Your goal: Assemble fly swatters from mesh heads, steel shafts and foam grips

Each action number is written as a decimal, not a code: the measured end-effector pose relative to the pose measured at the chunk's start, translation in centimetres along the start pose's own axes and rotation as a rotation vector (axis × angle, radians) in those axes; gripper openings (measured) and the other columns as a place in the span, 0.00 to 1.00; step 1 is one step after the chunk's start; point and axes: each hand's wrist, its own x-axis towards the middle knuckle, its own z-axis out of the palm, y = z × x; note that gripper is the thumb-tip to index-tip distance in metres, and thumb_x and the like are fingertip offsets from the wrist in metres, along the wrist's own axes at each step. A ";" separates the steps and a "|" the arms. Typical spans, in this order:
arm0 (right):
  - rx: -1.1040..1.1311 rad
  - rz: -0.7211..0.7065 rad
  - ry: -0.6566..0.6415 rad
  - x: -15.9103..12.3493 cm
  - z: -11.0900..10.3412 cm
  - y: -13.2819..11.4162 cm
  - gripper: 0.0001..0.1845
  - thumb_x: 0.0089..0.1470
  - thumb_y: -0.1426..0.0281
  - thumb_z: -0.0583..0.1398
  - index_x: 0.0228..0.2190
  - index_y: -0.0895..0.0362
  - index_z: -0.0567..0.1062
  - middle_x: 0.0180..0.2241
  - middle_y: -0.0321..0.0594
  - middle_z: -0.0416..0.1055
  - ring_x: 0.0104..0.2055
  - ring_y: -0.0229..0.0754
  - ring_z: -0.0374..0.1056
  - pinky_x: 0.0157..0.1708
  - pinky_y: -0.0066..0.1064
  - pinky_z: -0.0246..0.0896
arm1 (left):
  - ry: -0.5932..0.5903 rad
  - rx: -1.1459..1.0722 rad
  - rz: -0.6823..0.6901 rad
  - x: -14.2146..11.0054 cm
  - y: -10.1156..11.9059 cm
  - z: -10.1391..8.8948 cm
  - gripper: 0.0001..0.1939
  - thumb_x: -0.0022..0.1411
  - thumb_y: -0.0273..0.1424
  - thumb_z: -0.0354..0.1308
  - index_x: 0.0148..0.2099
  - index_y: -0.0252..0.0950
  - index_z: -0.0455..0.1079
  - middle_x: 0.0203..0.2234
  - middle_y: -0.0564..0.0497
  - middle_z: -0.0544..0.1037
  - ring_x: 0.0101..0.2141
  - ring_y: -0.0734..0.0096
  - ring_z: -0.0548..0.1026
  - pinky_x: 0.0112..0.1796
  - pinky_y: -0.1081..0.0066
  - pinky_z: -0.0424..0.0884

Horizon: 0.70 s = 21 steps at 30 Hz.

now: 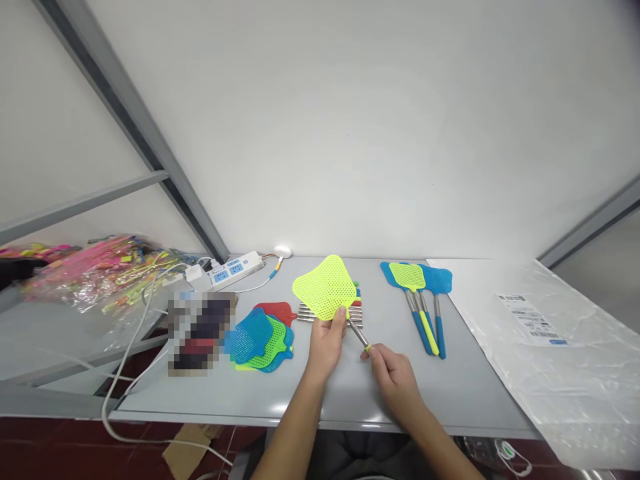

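Observation:
My left hand (327, 340) pinches the base of a neon yellow fly-swatter head (325, 288) and holds it up over the table. My right hand (393, 373) grips the end of a thin metal handle (359, 335) whose other end meets the yellow head. Behind the head lies a row of bare metal handles (306, 312). A pile of loose swatter heads in blue, green and red (263, 337) lies to the left of my left hand.
Three finished swatters with blue and yellow grips (425, 300) lie to the right. A white power strip (235, 269) with cables sits at the back. Bagged coloured swatters (100, 267) lie far left, clear plastic sheeting (560, 347) far right. The grey table's (250, 393) front edge is near.

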 end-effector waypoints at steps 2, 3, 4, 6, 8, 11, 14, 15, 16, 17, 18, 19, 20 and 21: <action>-0.136 -0.083 0.050 -0.4 0.1 0.2 0.19 0.61 0.56 0.53 0.33 0.57 0.76 0.20 0.35 0.66 0.23 0.38 0.60 0.27 0.28 0.50 | 0.012 0.012 0.013 -0.2 0.0 -0.2 0.18 0.59 0.45 0.60 0.31 0.33 0.70 0.18 0.57 0.61 0.20 0.80 0.55 0.21 0.76 0.52; -0.207 -0.130 0.070 -0.5 0.1 0.3 0.18 0.62 0.58 0.53 0.34 0.57 0.76 0.22 0.37 0.69 0.25 0.39 0.63 0.28 0.28 0.51 | 0.015 0.017 0.019 -0.3 0.1 -0.2 0.18 0.59 0.45 0.61 0.30 0.34 0.70 0.18 0.57 0.62 0.20 0.79 0.56 0.21 0.75 0.53; -0.277 -0.178 0.090 -0.6 0.1 0.4 0.18 0.62 0.59 0.53 0.35 0.57 0.76 0.24 0.39 0.71 0.26 0.40 0.65 0.29 0.29 0.52 | 0.017 0.020 0.025 -0.4 0.1 -0.2 0.18 0.58 0.45 0.61 0.29 0.34 0.70 0.18 0.57 0.63 0.20 0.79 0.57 0.22 0.75 0.54; -0.403 -0.272 0.133 -0.8 0.0 0.6 0.17 0.63 0.61 0.52 0.36 0.57 0.77 0.26 0.41 0.73 0.28 0.41 0.67 0.30 0.29 0.54 | 0.017 0.024 0.033 -0.6 0.1 -0.2 0.19 0.57 0.46 0.62 0.28 0.34 0.69 0.17 0.57 0.63 0.19 0.78 0.57 0.21 0.75 0.54; -0.486 -0.346 0.170 -0.9 -0.2 0.9 0.16 0.63 0.62 0.53 0.36 0.58 0.77 0.27 0.42 0.74 0.29 0.41 0.68 0.32 0.29 0.54 | 0.017 0.025 0.036 -0.9 0.0 -0.3 0.20 0.57 0.47 0.61 0.27 0.35 0.66 0.17 0.58 0.60 0.19 0.79 0.54 0.20 0.75 0.51; -0.568 -0.433 0.198 -1.1 -0.1 1.2 0.15 0.63 0.63 0.54 0.37 0.59 0.77 0.28 0.44 0.75 0.30 0.41 0.70 0.33 0.29 0.55 | 0.030 0.031 0.029 -1.6 -0.3 -0.7 0.23 0.58 0.49 0.60 0.25 0.35 0.62 0.16 0.60 0.55 0.18 0.81 0.51 0.20 0.75 0.47; -0.631 -0.501 0.195 -1.2 0.1 1.3 0.14 0.63 0.64 0.55 0.38 0.58 0.77 0.27 0.42 0.75 0.29 0.40 0.70 0.33 0.29 0.55 | 0.068 0.051 0.029 -2.5 -0.4 -1.5 0.25 0.58 0.51 0.58 0.25 0.34 0.63 0.15 0.59 0.55 0.18 0.81 0.52 0.20 0.76 0.48; -0.649 -0.521 0.194 -1.2 0.1 1.3 0.13 0.62 0.64 0.55 0.38 0.58 0.77 0.27 0.41 0.75 0.29 0.40 0.69 0.32 0.29 0.55 | 0.083 0.060 0.032 -2.9 -0.3 -1.7 0.25 0.58 0.51 0.58 0.26 0.34 0.65 0.16 0.59 0.56 0.19 0.81 0.53 0.20 0.76 0.49; -0.665 -0.539 0.194 -1.2 0.2 1.2 0.13 0.62 0.64 0.55 0.38 0.58 0.77 0.26 0.40 0.74 0.28 0.40 0.68 0.31 0.30 0.55 | 0.098 0.068 0.035 -3.2 -0.2 -2.0 0.24 0.58 0.51 0.58 0.27 0.33 0.68 0.16 0.59 0.57 0.19 0.80 0.54 0.20 0.76 0.50; -0.680 -0.556 0.195 -1.2 0.2 1.2 0.13 0.63 0.64 0.55 0.38 0.58 0.77 0.25 0.40 0.74 0.27 0.39 0.68 0.31 0.30 0.54 | 0.112 0.076 0.039 -3.5 -0.1 -2.2 0.24 0.58 0.51 0.58 0.29 0.32 0.70 0.17 0.58 0.57 0.19 0.80 0.55 0.20 0.76 0.50; -0.693 -0.572 0.198 -1.2 0.3 1.1 0.13 0.63 0.65 0.55 0.38 0.58 0.77 0.25 0.40 0.74 0.27 0.39 0.67 0.31 0.30 0.54 | 0.126 0.081 0.043 -3.8 0.1 -2.4 0.23 0.58 0.51 0.58 0.32 0.32 0.72 0.18 0.58 0.58 0.20 0.80 0.55 0.20 0.76 0.51; -0.704 -0.586 0.201 -1.2 0.3 1.1 0.13 0.63 0.65 0.55 0.39 0.58 0.77 0.26 0.40 0.74 0.28 0.39 0.67 0.31 0.30 0.54 | 0.137 0.085 0.047 -4.0 0.2 -2.5 0.23 0.58 0.50 0.59 0.34 0.32 0.73 0.18 0.57 0.60 0.20 0.80 0.56 0.20 0.77 0.52; -0.715 -0.599 0.204 -1.2 0.3 1.1 0.13 0.63 0.65 0.54 0.39 0.58 0.77 0.27 0.41 0.75 0.28 0.40 0.68 0.32 0.30 0.55 | 0.146 0.087 0.051 -4.3 0.3 -2.6 0.23 0.58 0.50 0.59 0.35 0.32 0.74 0.19 0.57 0.61 0.20 0.80 0.57 0.21 0.77 0.53; -0.724 -0.611 0.206 -1.1 0.4 1.1 0.13 0.63 0.64 0.54 0.39 0.58 0.76 0.28 0.41 0.75 0.29 0.40 0.68 0.32 0.30 0.55 | 0.151 0.088 0.054 -4.4 0.4 -2.7 0.22 0.58 0.50 0.59 0.36 0.32 0.74 0.19 0.57 0.62 0.20 0.80 0.57 0.21 0.77 0.53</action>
